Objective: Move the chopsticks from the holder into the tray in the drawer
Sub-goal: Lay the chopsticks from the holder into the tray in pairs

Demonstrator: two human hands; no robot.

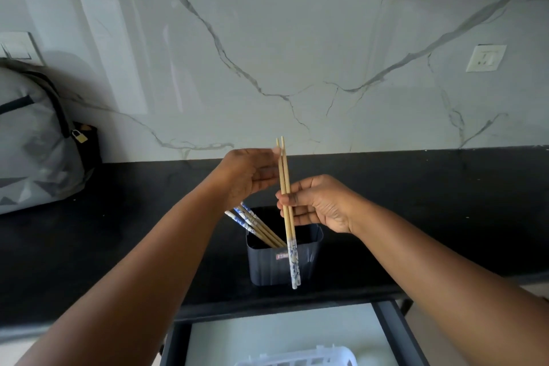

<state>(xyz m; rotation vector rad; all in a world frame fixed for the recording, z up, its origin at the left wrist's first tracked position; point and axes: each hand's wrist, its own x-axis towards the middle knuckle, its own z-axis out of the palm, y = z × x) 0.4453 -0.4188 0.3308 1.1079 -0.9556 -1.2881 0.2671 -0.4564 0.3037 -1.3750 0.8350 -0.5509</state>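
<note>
Holding a pair of chopsticks (287, 211) upright above the holder (283, 258), the right hand (319, 205) pinches them near mid-length between thumb and curled fingers (285, 199). Bare wooden tips up, blue-and-white patterned ends hanging down in front of the holder's near wall. The two sticks lie side by side, touching, roughly even at both ends — likely being squared up so they travel as one bundle.

Left hand (252, 175) just beside the upper part of the pair, palm turned toward the sticks, fingers straight and relaxed, gripping nothing. Fingertips reach the sticks near their tips; probably steadying or aligning them. Cannot tell how firmly they touch.

Four more chopsticks (255, 226) remain in the holder, leaning left, patterned ends up and out past the rim. Holder is dark, square-sided, standing on the black table (118, 232) near its front edge.

Both forearms reach in from the lower corners, meeting over the holder.

Below the table edge the drawer (392, 333) stands open; a white slotted tray (297, 358) shows at the bottom of the view, only its far rim visible. No chopsticks visible in it.

Grey backpack (35, 140) with a small padlock (78, 136) at far left against the marble wall.
</note>
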